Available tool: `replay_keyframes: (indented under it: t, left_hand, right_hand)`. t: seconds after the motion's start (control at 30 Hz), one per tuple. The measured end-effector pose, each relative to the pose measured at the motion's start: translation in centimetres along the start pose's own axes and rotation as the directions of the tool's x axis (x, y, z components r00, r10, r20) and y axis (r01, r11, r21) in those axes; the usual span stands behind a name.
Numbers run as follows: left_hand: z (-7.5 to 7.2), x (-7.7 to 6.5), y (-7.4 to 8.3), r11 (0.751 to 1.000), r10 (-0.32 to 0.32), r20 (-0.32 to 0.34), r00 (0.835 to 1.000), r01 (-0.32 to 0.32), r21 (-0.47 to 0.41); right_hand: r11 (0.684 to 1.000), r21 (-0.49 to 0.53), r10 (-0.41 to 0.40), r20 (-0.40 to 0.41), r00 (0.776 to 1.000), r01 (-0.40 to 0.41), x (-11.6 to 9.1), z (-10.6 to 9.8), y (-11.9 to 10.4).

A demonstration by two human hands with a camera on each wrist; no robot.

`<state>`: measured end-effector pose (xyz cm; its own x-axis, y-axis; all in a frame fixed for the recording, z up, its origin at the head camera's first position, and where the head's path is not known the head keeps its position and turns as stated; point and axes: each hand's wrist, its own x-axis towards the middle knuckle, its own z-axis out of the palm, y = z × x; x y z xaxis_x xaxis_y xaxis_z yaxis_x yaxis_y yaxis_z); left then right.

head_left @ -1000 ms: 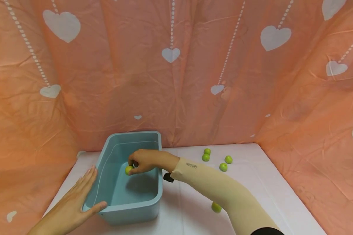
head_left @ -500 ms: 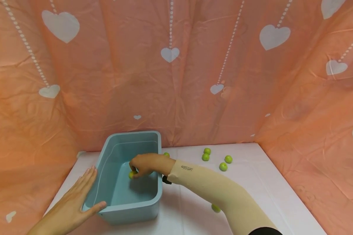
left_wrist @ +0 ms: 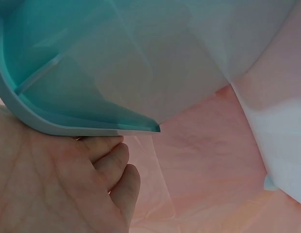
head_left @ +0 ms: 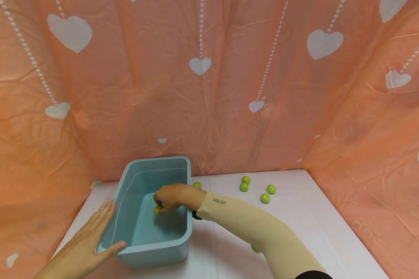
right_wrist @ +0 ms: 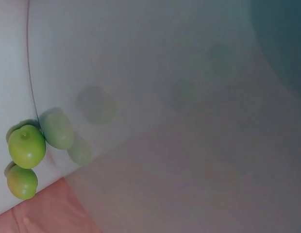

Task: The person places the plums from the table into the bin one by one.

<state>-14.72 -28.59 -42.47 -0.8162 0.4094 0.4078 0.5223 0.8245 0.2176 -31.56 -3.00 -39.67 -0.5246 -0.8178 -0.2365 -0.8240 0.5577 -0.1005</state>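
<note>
A blue-grey plastic bin (head_left: 153,245) stands on the left of the white table. Inside it, my right hand (head_left: 171,197) reaches low and pinches a small green apple (head_left: 157,209) between thumb and fingers; part of the apple is hidden by the hand. My left hand (head_left: 85,238) rests against the bin's near left corner, with straight fingers along the left side and the thumb over the front rim. In the left wrist view, the left palm (left_wrist: 58,179) lies beside the bin rim (left_wrist: 53,129). The right wrist view is mostly veiled by a blur, and the right hand does not show there.
Several more green apples (head_left: 265,198) lie on the white table (head_left: 314,232) to the right of the bin. One apple (head_left: 197,185) sits close to the bin's right wall, and another (head_left: 256,249) is partly behind the right forearm. A pink curtain (head_left: 209,116) hangs behind.
My right hand has moved slightly lower and nearer in the bin with the apple. The apple by the bin's right wall has come into view above the forearm. My left hand stays put.
</note>
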Motion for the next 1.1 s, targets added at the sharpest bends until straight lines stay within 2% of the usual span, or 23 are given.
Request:
replay_keyframes:
  t: [0.4, 0.63, 0.83, 1.1]
  left_hand:
    - [0.0, 0.1, 0.2, 1.000, -0.007, 0.005, 1.000, 0.007, -0.009]
    - [0.0, 0.1, 0.2, 1.000, -0.015, 0.004, 1.000, 0.015, -0.013]
    - [0.0, 0.0, 0.3, 0.999, -0.028, 0.012, 1.000, 0.029, -0.019]
    - [0.0, -0.1, 0.3, 0.999, -0.036, 0.013, 0.999, 0.036, -0.019]
  right_hand:
    - [0.999, -0.037, -0.014, -0.002, 1.000, 0.014, -0.3, 0.0, -0.2]
    - [0.998, -0.035, -0.064, -0.098, 0.993, 0.061, -0.3, -0.3, -0.1]
    - [0.993, 0.026, -0.103, -0.242, 0.965, 0.112, -0.6, -0.5, 0.4]
    - [0.977, 0.114, -0.122, -0.407, 0.905, 0.182, -2.3, -1.1, 0.7]
